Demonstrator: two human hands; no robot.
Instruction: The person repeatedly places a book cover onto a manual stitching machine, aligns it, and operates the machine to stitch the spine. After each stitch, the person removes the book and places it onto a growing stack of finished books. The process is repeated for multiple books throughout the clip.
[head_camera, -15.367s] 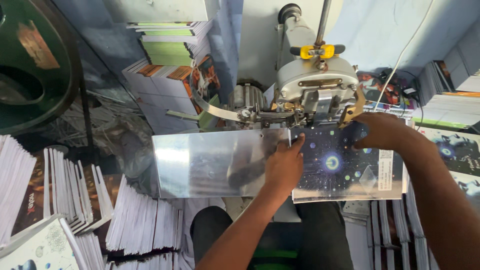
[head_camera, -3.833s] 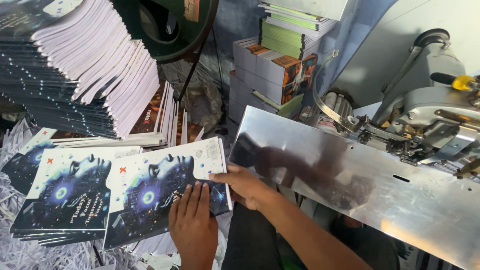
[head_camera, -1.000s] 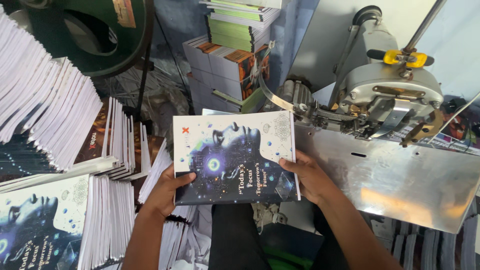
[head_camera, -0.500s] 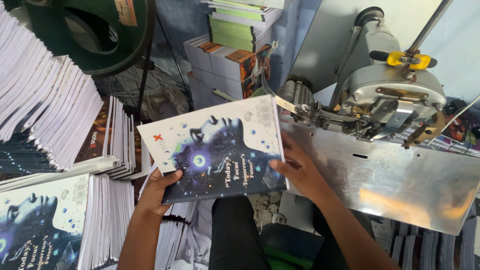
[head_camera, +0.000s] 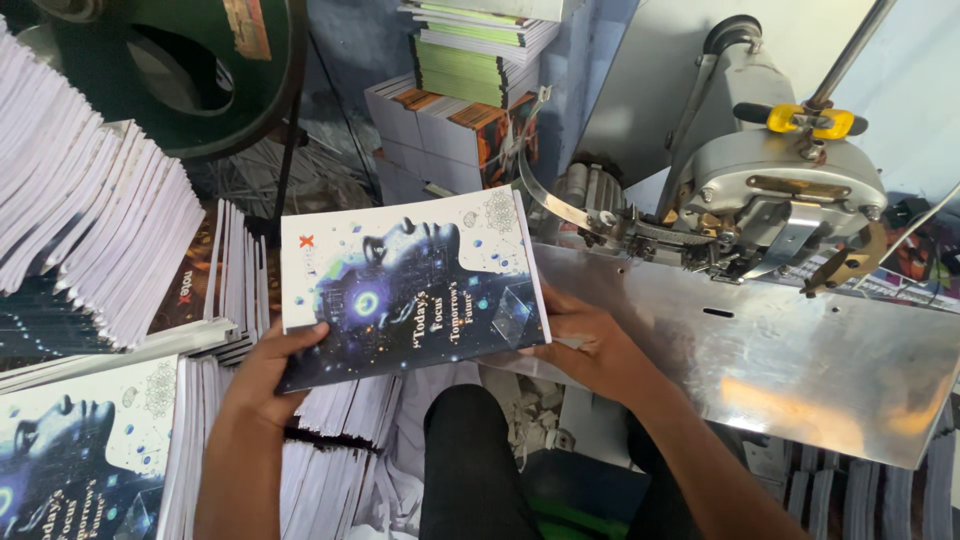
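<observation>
The booklet (head_camera: 412, 288), dark blue cover with a white top band, is held flat and slightly tilted over the person's lap, just left of the shiny metal plate (head_camera: 790, 370) of the grey machine (head_camera: 780, 190). The left hand (head_camera: 268, 372) pinches its lower-left corner, thumb on top. The right hand (head_camera: 590, 340) grips its right edge, fingers curled underneath. Stacks of booklets (head_camera: 95, 230) lie to the left.

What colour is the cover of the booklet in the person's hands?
Dark blue, starry, with a white top, on the booklet held by the left hand and right hand; head view.
</observation>
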